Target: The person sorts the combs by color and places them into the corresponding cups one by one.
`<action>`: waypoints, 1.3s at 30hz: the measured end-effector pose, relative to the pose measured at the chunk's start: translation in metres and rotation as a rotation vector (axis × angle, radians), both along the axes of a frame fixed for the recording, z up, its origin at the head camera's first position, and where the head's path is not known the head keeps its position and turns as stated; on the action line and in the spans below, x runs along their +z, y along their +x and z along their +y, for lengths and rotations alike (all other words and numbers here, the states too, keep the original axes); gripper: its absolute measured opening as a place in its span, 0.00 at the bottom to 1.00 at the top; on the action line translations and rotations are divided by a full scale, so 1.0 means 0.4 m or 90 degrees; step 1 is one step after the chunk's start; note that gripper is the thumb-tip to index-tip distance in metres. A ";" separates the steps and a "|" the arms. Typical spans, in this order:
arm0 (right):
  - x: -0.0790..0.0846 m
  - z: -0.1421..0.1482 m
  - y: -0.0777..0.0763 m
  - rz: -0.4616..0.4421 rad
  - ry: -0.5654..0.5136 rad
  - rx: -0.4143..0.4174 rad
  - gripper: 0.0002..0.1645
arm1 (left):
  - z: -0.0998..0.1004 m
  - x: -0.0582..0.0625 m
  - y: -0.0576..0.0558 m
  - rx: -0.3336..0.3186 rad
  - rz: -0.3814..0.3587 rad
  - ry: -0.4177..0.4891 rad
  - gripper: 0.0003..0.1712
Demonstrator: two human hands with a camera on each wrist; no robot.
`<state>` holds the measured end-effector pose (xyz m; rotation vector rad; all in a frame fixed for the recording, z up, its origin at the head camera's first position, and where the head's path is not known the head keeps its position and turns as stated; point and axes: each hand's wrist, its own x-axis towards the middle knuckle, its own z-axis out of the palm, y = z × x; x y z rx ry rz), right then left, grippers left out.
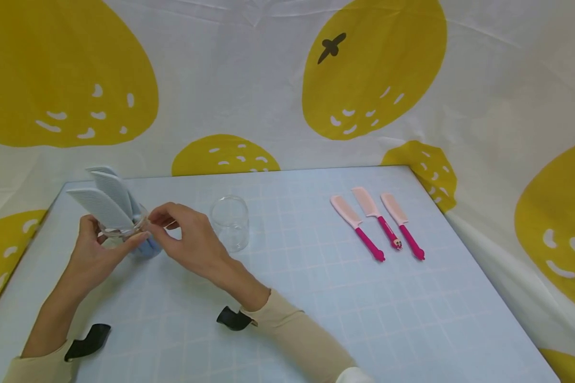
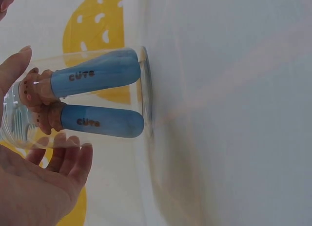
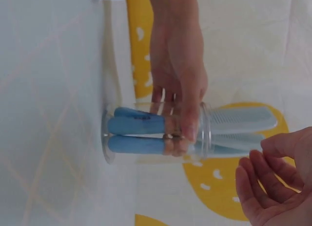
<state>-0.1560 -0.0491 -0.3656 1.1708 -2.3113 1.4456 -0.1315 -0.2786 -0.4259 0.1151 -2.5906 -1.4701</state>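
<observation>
Left hand (image 1: 92,256) curls round the jar (image 2: 147,89); beside it, right hand (image 1: 188,235) is half open; combs (image 1: 100,206) inside stand nearly upright, handles down.

Left hand (image 1: 93,258) grips, thumb (image 2: 13,70) opposite its curved fingers (image 2: 82,162); right hand (image 1: 191,234) is loosely bent, right arm (image 1: 302,335) slanting forward and leftward.

The head camera looks forward and down across the pale-blue gridded tabletop (image 1: 412,319); both wrist cameras, much nearer, see sidelong the same transparent cylindrical jar (image 2: 146,84) of light-blue combs (image 3: 243,120), left in one frame, central in the other.
</observation>
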 end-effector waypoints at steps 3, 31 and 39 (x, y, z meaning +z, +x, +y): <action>0.001 0.015 0.002 0.005 0.005 0.003 0.09 | 0.002 0.000 -0.001 0.003 -0.008 0.002 0.50; -0.030 0.153 -0.004 0.071 -0.081 0.008 0.05 | 0.004 0.005 0.001 -0.002 -0.034 0.003 0.55; -0.040 0.187 -0.013 0.086 -0.076 0.000 0.05 | -0.004 0.008 0.006 -0.030 -0.031 0.006 0.53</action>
